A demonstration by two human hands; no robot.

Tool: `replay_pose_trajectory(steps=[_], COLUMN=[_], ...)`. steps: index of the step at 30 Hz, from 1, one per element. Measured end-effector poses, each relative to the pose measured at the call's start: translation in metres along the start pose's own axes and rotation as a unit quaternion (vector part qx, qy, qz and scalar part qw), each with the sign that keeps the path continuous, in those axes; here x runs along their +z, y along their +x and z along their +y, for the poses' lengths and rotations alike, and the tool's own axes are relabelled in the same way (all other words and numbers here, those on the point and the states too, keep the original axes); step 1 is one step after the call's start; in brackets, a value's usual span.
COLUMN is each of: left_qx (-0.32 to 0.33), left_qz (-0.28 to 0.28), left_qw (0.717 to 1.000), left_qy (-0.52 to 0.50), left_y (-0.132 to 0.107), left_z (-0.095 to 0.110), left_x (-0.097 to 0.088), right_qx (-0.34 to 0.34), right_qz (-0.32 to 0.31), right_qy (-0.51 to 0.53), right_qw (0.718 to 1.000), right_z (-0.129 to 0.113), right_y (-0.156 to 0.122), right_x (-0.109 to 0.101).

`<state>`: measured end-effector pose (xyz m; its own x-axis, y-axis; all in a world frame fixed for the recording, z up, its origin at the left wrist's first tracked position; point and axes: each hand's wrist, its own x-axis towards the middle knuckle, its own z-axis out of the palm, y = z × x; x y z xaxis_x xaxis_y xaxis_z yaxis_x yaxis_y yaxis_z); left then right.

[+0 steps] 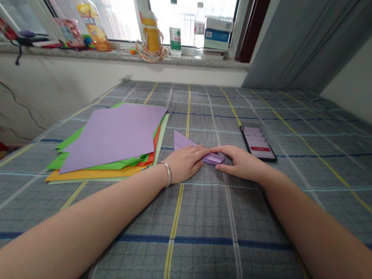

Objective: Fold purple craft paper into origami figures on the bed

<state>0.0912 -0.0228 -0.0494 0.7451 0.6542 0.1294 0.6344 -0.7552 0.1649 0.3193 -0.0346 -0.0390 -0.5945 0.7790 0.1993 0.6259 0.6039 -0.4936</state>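
A piece of folded lilac paper (185,142) lies on the checked grey cloth (170,256), with its point sticking out to the far left. My left hand (183,161) rests flat over its near part, and a silver bangle (167,174) circles that wrist. My right hand (240,162) comes in from the right, its fingertips on the paper's folded end (215,158). Both hands meet there and hide much of the paper. To the left lies a stack of coloured paper sheets (114,139), with lilac on top and green, orange and yellow beneath.
A smartphone (258,143) with a partly blurred screen lies just beyond my right hand. Beyond the cloth's far edge, a windowsill (121,55) holds plastic bottles, a boxed item and small objects. A grey curtain (308,41) hangs at the right.
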Motion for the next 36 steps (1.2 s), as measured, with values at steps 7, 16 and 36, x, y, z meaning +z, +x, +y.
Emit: replay_pose_trajectory(steps=[7,16,36], left_qx=[-0.026,0.022,0.072], left_qz=[0.029,0.064,0.059], left_qw=[0.999,0.998,0.996], left_qy=[-0.029,0.004,-0.011], left_y=[0.001,0.004,0.005], left_z=[-0.001,0.002,-0.008], left_x=[0.001,0.0,0.001], right_qx=[0.023,0.014,0.096], right_qz=[0.003,0.018,0.084], right_qy=[0.001,-0.088,-0.08], right_qw=[1.0,0.996,0.989], right_z=[-0.003,-0.007,-0.004], right_y=[-0.002,-0.002,0.006], right_x=[-0.003,-0.006,0.005])
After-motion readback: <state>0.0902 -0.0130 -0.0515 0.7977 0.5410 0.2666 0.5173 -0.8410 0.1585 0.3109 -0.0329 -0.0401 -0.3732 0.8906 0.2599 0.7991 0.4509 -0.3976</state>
